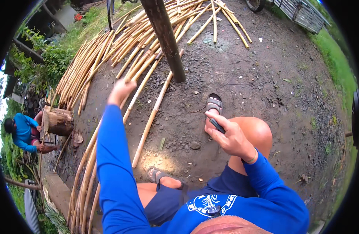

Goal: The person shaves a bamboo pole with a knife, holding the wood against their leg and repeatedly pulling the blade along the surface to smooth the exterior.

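My left hand (122, 91) is stretched out over the long yellow-brown bamboo poles (145, 72), its fingers curled closed. A pole runs right beneath the fist; whether the fingers grip it or something else cannot be made out. My right hand (235, 138) is raised above my bent right knee, closed around a small dark, stick-like object (217, 125). Its far end is hidden in the fingers, so its kind is unclear. One separate bamboo pole (153, 117) lies on the ground between my left arm and my sandalled feet.
A dark upright post (166, 39) stands just ahead. Many more poles (89, 66) lie fanned out beyond it. To the left, a person in blue (25, 130) sits by a cut log (58, 121). A metal-sided cart (300, 15) stands far right, on wet gravelly ground.
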